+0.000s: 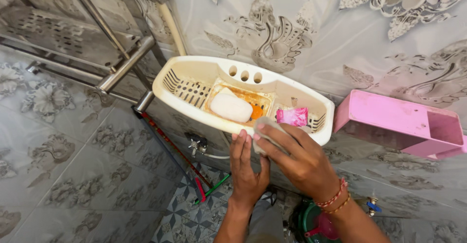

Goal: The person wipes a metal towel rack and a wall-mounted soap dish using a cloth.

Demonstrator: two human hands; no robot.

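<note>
A cream plastic wall-mounted soap rack [194, 75] juts from the patterned grey tiled wall [311, 24], its middle tray filled by a white oval soap bar [230, 108] and an orange soap scrap [256, 111], its right-hand pocket by a pink wrapped sachet [292, 116]. Only the slotted left-hand compartment lies open from above. The front rim is blocked by the right hand [296, 158], pressing a pale cloth [266, 135] against it, and the left hand [247, 167] just beneath. A pink plastic box shelf [389, 119] closes the right side, a narrow gap apart. To the left, slanting steel rails [124, 67] and a perforated metal shelf [58, 34] crowd the approach; below, open air drops to the floor.
</note>
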